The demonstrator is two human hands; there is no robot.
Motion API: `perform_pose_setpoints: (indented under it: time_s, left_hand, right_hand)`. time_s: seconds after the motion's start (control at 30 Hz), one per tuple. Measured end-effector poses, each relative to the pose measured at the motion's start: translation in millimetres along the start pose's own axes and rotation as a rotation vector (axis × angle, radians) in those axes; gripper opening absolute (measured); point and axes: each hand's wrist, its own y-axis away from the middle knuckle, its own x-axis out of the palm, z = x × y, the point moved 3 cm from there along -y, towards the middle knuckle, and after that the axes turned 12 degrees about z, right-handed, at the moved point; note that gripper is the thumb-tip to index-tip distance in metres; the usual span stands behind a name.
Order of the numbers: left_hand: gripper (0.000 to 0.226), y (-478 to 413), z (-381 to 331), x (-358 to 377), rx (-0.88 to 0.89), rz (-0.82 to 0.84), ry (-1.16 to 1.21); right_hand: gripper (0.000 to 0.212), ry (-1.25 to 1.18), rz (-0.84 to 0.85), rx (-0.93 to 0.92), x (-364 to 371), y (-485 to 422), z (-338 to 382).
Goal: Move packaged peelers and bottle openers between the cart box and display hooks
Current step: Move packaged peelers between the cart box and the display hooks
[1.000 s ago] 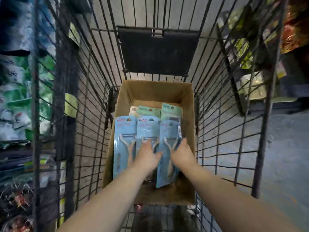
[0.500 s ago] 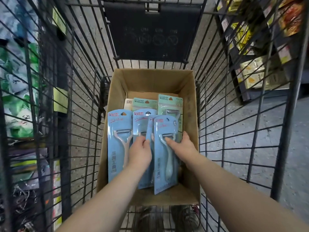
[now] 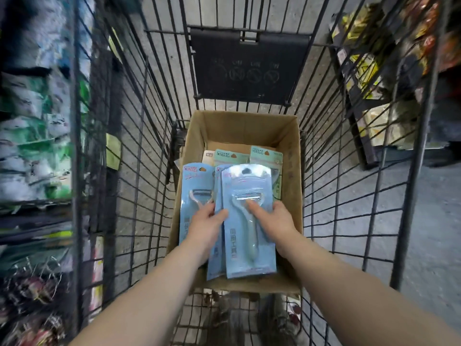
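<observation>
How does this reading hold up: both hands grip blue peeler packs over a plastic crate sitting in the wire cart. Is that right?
Not quite. The head view shows a brown cardboard box, not a plastic crate. The rest stands: the left hand and right hand both grip blue peeler packs over it, and it sits in the wire cart.

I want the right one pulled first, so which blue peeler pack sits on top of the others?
The rightmost blue peeler pack: it overlaps the blue packs to its left, and the left hand and right hand hold its edges.
</observation>
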Motion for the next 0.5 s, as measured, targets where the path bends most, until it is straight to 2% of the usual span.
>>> perform_pose_setpoints:
  time_s: [0.2, 0.33, 0.5]
  left_hand:
    - [0.013, 59, -51, -3, 0.146, -0.082, 0.139]
    - [0.018, 106, -88, -7, 0.257, -0.210, 0.226]
    - [0.026, 179, -116, -1, 0.388, -0.343, 0.259]
  right_hand:
    - [0.030, 0.055, -0.036, -0.285, -7, 56, 70]
    - [0.040, 0.045, -0.054, -0.377, -31, 94, 115]
    - [0.044, 0.103, 0.071, -0.538, -48, 149, 157]
